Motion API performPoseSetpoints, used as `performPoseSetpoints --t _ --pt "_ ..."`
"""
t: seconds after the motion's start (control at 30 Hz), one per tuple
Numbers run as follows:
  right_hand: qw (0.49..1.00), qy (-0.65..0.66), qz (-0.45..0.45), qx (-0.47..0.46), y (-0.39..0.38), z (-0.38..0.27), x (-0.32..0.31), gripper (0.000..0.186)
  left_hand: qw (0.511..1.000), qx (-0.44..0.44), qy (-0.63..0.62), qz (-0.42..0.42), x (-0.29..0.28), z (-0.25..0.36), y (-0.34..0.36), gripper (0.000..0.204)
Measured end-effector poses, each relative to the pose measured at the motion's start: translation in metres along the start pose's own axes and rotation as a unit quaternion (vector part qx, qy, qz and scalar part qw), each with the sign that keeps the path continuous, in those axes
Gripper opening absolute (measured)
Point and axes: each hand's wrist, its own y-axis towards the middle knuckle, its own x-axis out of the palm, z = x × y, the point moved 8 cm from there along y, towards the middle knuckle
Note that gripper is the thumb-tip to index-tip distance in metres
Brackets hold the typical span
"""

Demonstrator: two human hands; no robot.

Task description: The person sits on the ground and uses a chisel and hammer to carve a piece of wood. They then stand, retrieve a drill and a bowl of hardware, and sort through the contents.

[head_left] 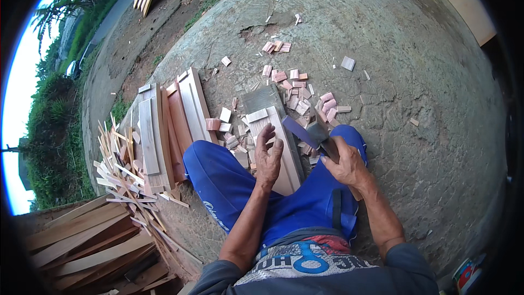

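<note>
My right hand (344,166) is closed on the dark handle of a hatchet-like tool, whose purple-blue blade (297,130) and grey head (317,131) angle up and left over a pale plank (288,172). My left hand (268,155) hovers at that plank with fingers curved and apart, holding nothing visible. The plank lies between my blue-trousered legs, a short pale strip (256,114) across its far end, with a dark grey board (259,98) beneath. Small pinkish and pale cut blocks (295,84) are scattered around and beyond it.
Several planks (174,131) lie stacked by my left knee, beside a heap of thin offcuts (117,169). Longer boards (76,240) fill the lower left. Rough concrete (420,104) surrounds me, with dirt, greenery and a path at upper left and a panel (458,0) at upper right.
</note>
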Motion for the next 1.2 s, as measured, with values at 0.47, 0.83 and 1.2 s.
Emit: performPoseSetpoints --t 0.47,0.83,1.2 --pt "0.993 0.097 0.063 -0.031 0.025 -0.077 0.035 0.037 0.962 0.262 0.063 0.051 -0.079 0.074 -0.020 0.018" --pt "0.930 0.366 0.012 0.021 -0.030 -0.082 0.032 0.052 0.952 0.253 0.162 0.065 -0.046 0.037 -0.067 0.019" --pt "0.923 -0.271 -0.021 -0.274 -0.046 -0.118 0.068 0.056 0.950 0.279 0.136 0.037 -0.047 0.036 -0.051 0.019"
